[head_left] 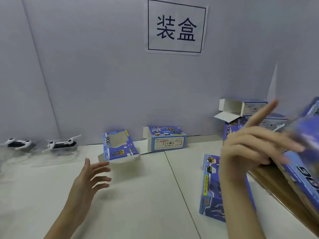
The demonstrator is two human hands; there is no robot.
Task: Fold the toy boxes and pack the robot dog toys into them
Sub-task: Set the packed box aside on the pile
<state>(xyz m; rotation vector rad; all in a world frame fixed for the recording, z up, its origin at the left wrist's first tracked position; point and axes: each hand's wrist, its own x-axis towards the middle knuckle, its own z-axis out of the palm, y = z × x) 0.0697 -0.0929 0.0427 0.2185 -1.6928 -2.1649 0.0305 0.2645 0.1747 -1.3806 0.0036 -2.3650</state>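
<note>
My right hand [255,145] grips a blurred blue toy box [307,135] at the right edge, its index finger pointing up. My left hand [93,176] hovers over the table with spread fingers, holding nothing, just short of a flat unfolded blue box [119,147]. A folded blue box [165,138] with an open side flap stands against the back wall. Another blue box [214,187] lies on the table below my right hand. Two white-and-black robot dog toys [19,144] [62,144] sit in clear trays at the far left.
A stack of flat blue boxes on a brown carton [293,192] fills the lower right. More boxes, one with open white flaps [231,109], pile up at the back right. A paper sign [176,28] hangs on the grey wall.
</note>
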